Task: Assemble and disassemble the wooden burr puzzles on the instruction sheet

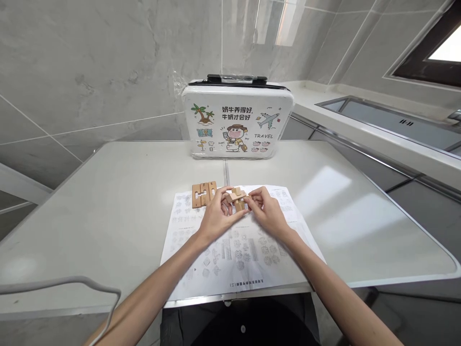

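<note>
Both hands meet over a printed sheet (248, 269) of small diagrams. My left hand (218, 214) grips a light wooden interlocking puzzle (236, 194) made of crossed notched pieces, with the thumb below it and the fingers at its far left side. On the puzzle's right side, the thumb and fingers of my right hand (265, 211) pinch one of its pieces. Beside my left hand, several flat notched wooden pieces (200, 194) lie side by side on the sheet's far left corner, partly hidden by the fingers.
A white carry case (237, 122) with cartoon prints and a black handle stands upright at the table's back. The white table (118, 206) has a seam down its middle. A grey cable (82, 280) crosses the near left edge. A counter with a sink (396, 120) is at right.
</note>
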{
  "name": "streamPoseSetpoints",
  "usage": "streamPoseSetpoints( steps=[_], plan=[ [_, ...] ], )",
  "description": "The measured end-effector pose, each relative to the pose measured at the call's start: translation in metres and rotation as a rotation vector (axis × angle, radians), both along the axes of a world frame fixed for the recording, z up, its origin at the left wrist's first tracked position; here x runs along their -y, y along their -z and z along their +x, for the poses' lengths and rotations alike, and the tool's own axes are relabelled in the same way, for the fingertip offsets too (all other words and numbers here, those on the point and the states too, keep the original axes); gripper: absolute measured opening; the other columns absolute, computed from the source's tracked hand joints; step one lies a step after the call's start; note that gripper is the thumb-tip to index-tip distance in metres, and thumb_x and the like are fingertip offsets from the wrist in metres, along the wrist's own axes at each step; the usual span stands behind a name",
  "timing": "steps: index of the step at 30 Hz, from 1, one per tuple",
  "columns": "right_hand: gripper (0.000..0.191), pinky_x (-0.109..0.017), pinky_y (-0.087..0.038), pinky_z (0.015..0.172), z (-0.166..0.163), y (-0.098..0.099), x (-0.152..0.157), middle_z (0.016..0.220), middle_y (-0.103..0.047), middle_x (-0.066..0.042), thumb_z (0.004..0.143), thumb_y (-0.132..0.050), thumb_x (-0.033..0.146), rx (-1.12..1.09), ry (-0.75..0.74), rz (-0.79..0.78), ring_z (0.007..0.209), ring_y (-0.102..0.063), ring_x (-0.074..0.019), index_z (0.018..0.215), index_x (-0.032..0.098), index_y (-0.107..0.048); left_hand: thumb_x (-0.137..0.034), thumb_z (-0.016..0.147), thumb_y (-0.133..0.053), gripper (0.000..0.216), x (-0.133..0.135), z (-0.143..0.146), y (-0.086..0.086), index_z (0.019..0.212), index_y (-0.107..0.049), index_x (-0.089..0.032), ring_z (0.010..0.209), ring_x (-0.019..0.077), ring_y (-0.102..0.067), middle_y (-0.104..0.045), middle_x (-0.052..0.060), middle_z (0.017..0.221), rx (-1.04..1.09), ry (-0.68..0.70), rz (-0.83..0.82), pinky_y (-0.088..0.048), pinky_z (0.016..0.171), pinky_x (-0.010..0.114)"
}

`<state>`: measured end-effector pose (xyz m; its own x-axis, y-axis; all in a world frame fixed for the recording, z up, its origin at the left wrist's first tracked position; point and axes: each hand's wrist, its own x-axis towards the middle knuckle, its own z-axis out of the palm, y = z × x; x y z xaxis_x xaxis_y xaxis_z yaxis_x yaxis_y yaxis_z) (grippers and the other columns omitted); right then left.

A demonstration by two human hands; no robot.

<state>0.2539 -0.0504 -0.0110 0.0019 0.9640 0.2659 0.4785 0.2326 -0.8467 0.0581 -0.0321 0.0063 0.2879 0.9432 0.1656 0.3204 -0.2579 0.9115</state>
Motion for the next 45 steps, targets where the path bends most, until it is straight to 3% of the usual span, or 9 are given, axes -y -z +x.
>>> streamPoseSetpoints(
  steps=[5,9,14,20,26,29,33,45],
  plan=[
    [0.026,-0.031,-0.039,0.060,0.000,0.002,0.001,0.067,-0.059,0.004,0.103,-0.058,0.051,0.054,0.004,0.025,0.056,-0.052,-0.0188,0.103,0.026,-0.054,-0.049,0.078,-0.091,0.075,-0.002,-0.001,0.001,0.138,-0.056,-0.024,0.069,0.0167,-0.056,-0.063,-0.002,0.082,-0.039,0.014,0.032,-0.047,0.065,0.030],
    [0.025,-0.030,-0.039,0.059,0.000,0.003,0.001,0.068,-0.061,0.003,0.103,-0.059,0.050,0.049,0.010,0.025,0.056,-0.054,-0.0191,0.104,0.026,-0.055,-0.052,0.077,-0.091,0.079,-0.004,-0.003,0.001,0.140,-0.054,-0.024,0.071,0.0171,-0.057,-0.066,0.000,0.088,-0.051,0.041,0.019,-0.047,0.066,0.030],
    [0.026,-0.030,-0.039,0.060,0.000,0.004,0.001,0.074,-0.068,0.001,0.104,-0.059,0.051,0.035,0.001,0.031,0.059,-0.057,-0.0190,0.104,0.026,-0.054,-0.050,0.102,-0.065,0.045,-0.009,-0.006,0.002,0.136,-0.057,-0.022,0.077,0.0180,-0.059,-0.068,0.003,0.095,-0.022,0.079,0.066,-0.049,0.072,0.031],
    [0.025,-0.030,-0.040,0.060,-0.001,-0.001,0.003,0.072,-0.067,0.002,0.106,-0.058,0.050,0.014,-0.017,0.046,0.059,-0.056,-0.0179,0.104,0.026,-0.056,-0.051,0.102,-0.066,0.037,-0.010,-0.008,0.005,0.124,-0.063,-0.021,0.073,0.0184,-0.056,-0.061,-0.001,0.080,-0.096,0.059,0.194,-0.046,0.070,0.030],
    [0.022,-0.029,-0.039,0.058,-0.003,-0.004,0.005,0.069,-0.064,0.003,0.105,-0.059,0.047,-0.026,-0.039,0.068,0.058,-0.053,-0.0170,0.102,0.026,-0.056,-0.052,0.105,-0.061,0.034,-0.011,-0.008,0.000,0.122,-0.066,-0.022,0.082,0.0187,-0.059,-0.066,0.005,0.105,-0.171,0.065,0.296,-0.050,0.078,0.033],
    [0.021,-0.029,-0.040,0.059,-0.003,-0.005,0.004,0.071,-0.066,0.002,0.105,-0.059,0.046,-0.041,-0.014,0.057,0.061,-0.056,-0.0174,0.101,0.026,-0.055,-0.053,0.102,-0.065,0.041,-0.010,-0.008,-0.001,0.131,-0.063,-0.024,0.086,0.0194,-0.062,-0.067,0.006,0.116,-0.193,0.112,0.263,-0.052,0.080,0.034],
    [0.022,-0.029,-0.040,0.060,-0.003,-0.007,0.004,0.071,-0.067,0.002,0.105,-0.059,0.047,-0.045,0.003,0.039,0.062,-0.057,-0.0181,0.099,0.026,-0.055,-0.056,0.088,-0.081,0.065,-0.007,-0.007,-0.001,0.141,-0.057,-0.026,0.091,0.0235,-0.066,-0.069,0.006,0.111,-0.260,0.126,0.198,-0.054,0.081,0.036],
    [0.026,-0.031,-0.043,0.062,-0.003,-0.008,0.004,0.076,-0.072,-0.002,0.106,-0.055,0.051,-0.060,-0.005,0.027,0.072,-0.068,-0.0226,0.100,0.026,-0.055,-0.055,0.086,-0.083,0.065,-0.010,-0.011,0.002,0.139,-0.060,-0.025,0.094,0.0250,-0.070,-0.073,0.009,0.117,-0.254,0.134,0.259,-0.055,0.081,0.035]
  ],
)
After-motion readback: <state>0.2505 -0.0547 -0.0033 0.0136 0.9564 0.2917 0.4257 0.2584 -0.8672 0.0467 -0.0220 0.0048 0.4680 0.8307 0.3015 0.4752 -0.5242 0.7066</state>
